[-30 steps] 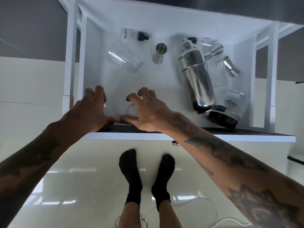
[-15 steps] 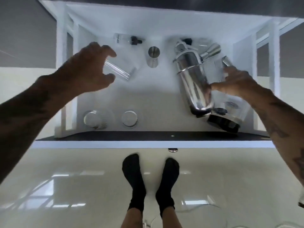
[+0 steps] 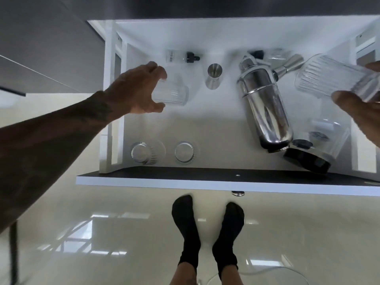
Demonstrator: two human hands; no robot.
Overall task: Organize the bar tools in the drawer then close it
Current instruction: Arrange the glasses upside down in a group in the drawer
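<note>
Drawer (image 3: pixel 205 177) open. Our left hand (image 3: pixel 135 89) grips a ribbed glass (image 3: pixel 172 95) lying on its side at back-left, long axis left-right, mouth pointing right. Our right hand (image 3: pixel 353 108) holds a second ribbed glass (image 3: pixel 329 79) lifted at the right wall. 2 upright glasses (image 3: pixel 144 152) stand front-left, nearer the left hand, toward us. Judgement: the left glass goes upright beside them.
</note>
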